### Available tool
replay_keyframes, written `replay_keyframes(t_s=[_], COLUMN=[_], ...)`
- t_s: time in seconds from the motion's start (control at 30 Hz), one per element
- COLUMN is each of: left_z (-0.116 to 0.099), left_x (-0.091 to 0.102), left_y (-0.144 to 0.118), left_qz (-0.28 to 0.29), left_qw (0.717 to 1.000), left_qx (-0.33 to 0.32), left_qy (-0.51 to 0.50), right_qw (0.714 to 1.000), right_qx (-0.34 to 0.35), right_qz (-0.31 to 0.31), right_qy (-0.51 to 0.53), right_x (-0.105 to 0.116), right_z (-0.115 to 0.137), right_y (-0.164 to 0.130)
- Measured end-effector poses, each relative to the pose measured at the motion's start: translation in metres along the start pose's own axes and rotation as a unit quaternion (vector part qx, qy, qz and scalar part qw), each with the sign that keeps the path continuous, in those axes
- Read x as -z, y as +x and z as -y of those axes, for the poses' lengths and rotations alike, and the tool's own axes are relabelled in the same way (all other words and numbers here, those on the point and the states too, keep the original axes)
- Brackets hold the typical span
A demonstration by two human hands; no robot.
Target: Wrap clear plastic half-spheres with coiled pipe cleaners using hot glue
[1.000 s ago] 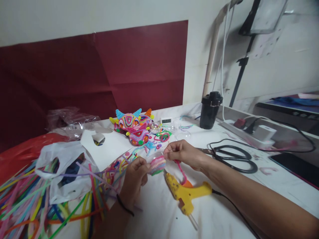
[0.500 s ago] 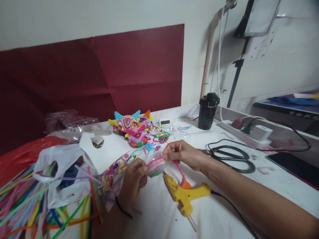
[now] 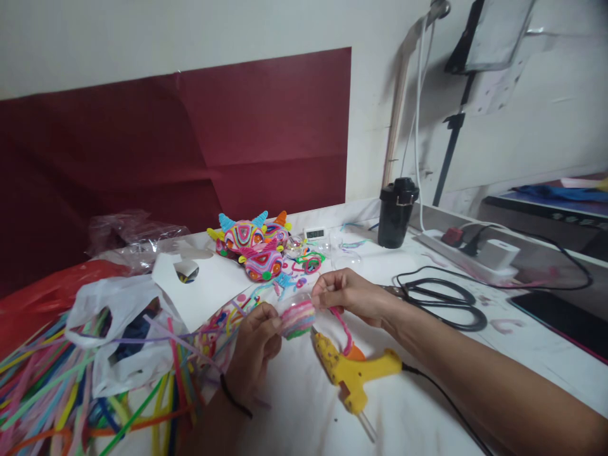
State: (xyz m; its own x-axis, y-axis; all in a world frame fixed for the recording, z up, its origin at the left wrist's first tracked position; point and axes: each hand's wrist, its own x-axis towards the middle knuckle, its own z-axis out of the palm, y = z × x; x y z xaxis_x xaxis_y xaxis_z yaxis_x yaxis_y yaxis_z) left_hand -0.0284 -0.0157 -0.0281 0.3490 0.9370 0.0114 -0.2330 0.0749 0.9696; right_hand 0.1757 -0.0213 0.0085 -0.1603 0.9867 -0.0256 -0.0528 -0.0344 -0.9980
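Observation:
My left hand (image 3: pixel 259 335) pinches the left side of a small clear plastic dome (image 3: pixel 298 318) wrapped in rows of pink, white, blue and green pipe cleaner. At its upper right edge, my right hand (image 3: pixel 339 292) is closed with fingertips on a pink pipe cleaner (image 3: pixel 342 326), whose loose tail hangs down below the hand. Just under both hands lies a yellow glue gun (image 3: pixel 354 370) on its side, nozzle toward the dome. An orange piece (image 3: pixel 358 352) shows behind the glue gun.
Colourful pipe cleaners (image 3: pixel 61 386) and a white plastic bag (image 3: pixel 116 329) cover the left. Finished animal-like heads (image 3: pixel 259 247) sit at the back, near a small digital clock (image 3: pixel 314 234). A black cup (image 3: pixel 398 212), scissors (image 3: pixel 446 304), a power strip (image 3: pixel 468 256) and a phone (image 3: pixel 563 316) are rightward.
Almost nothing differs. Both hands keep their hold on the dome and the pink pipe cleaner; the view has shifted only slightly.

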Motion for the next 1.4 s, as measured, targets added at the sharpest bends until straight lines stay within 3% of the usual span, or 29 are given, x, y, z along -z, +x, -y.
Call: replay_keyframes(t_s=[0.3,0.97,1.17,1.4], left_z=[0.001,0.007,0.006,0.006], left_x=[0.002,0.008,0.011,0.014], left_y=[0.0,0.0,-0.001,0.0], left_qz=[0.007,0.028,-0.007,0.029], left_qw=[1.0,0.999,0.998,0.997], left_qx=[0.003,-0.009,-0.005,-0.024], left_qy=[-0.004,-0.045,-0.058,-0.074], right_qw=[0.999,1.0,0.999,0.999], right_qx=[-0.022,-0.014,-0.007,0.012], right_qz=[0.025,0.019,0.027,0.025], right_qy=[0.013,0.015,0.027,0.028], right_x=[0.002,0.005,0.003,0.0], right_z=[0.004,0.004,0.008,0.006], right_y=[-0.003,-0.002,-0.002,-0.004])
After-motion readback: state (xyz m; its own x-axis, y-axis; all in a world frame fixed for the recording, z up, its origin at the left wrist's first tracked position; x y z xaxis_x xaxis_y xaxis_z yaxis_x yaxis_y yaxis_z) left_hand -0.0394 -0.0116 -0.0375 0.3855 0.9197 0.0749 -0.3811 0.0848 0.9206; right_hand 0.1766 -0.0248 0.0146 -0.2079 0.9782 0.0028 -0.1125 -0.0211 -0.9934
